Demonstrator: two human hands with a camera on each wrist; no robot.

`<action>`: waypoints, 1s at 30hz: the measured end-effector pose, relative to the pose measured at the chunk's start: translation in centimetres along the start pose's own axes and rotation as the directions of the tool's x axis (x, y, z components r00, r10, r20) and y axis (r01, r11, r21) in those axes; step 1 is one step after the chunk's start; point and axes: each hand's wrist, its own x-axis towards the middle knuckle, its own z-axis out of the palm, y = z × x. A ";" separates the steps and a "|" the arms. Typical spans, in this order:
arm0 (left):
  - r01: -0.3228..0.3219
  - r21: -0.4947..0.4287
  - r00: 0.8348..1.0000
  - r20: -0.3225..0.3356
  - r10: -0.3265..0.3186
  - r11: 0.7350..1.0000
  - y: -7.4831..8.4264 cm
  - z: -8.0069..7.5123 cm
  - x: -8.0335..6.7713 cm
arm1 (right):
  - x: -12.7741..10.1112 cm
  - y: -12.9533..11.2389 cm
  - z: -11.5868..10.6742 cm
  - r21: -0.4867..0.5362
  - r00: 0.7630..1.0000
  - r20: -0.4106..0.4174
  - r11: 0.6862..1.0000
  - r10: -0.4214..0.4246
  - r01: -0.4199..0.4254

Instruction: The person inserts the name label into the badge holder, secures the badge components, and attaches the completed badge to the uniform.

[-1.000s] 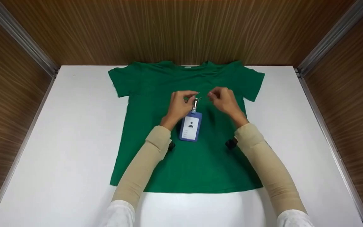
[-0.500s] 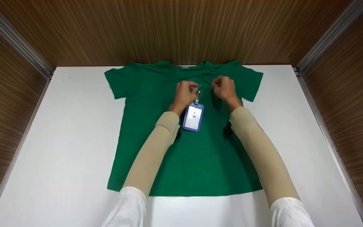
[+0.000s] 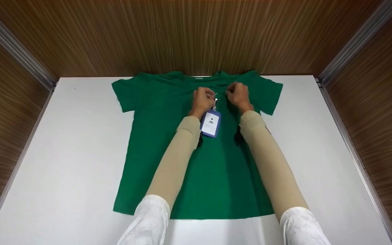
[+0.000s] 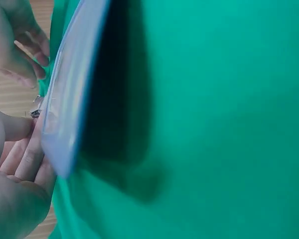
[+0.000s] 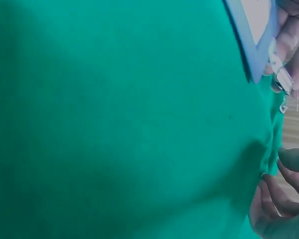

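A green T-shirt [image 3: 182, 170] lies spread flat, collar at the far side. My left hand [image 3: 202, 102] pinches the metal clip [image 5: 283, 79] of a blue-framed ID badge [image 3: 211, 123], which hangs tilted over the chest. A thin pin-like wire [image 3: 215, 94] juts from those fingers toward the right; a small metal loop [image 5: 283, 107] shows by the clip. Right of it, my right hand [image 3: 238, 95] is at the upper chest, fingers bent, fingertips [image 5: 263, 177] close against the cloth. Whether they pinch a fold is too unclear to tell.
A white table [image 3: 73, 163] lies under the shirt. Brown wood-grain panels [image 3: 182, 37] stand at the back and both sides, with metal strips [image 3: 356, 47] at the corners. The badge casts a dark shadow on the shirt.
Both hands have moved farther up the shirt toward the collar, the badge travelling with the left hand. The right hand has come to the cloth at the upper chest.
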 end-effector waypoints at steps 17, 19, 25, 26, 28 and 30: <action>0.068 0.012 0.998 -0.012 -0.068 0.998 0.5 1.9 0.9 | 0.4 0.4 0.5 -0.112 0.996 -0.054 0.991 0.065 -0.071; 0.078 0.005 0.997 -0.006 -0.078 0.997 0.6 2.0 0.9 | 0.5 0.4 0.4 -0.100 0.994 -0.070 0.991 0.084 -0.091; 0.117 0.018 0.993 -0.005 -0.117 0.993 0.9 2.1 0.9 | 0.7 0.5 0.3 -0.048 0.987 -0.083 0.989 0.138 -0.142; 0.121 0.021 0.993 -0.005 -0.121 0.992 1.0 2.1 0.9 | 0.7 0.5 0.2 -0.038 0.986 -0.079 0.988 0.147 -0.150; 0.123 0.028 0.992 -0.007 -0.123 0.992 1.1 2.1 0.9 | 0.8 0.5 0.1 -0.021 0.984 -0.074 0.986 0.161 -0.163; 0.123 0.039 0.992 -0.009 -0.123 0.992 1.2 2.2 1.0 | 0.8 0.5 0.0 -0.003 0.984 -0.073 0.987 0.163 -0.163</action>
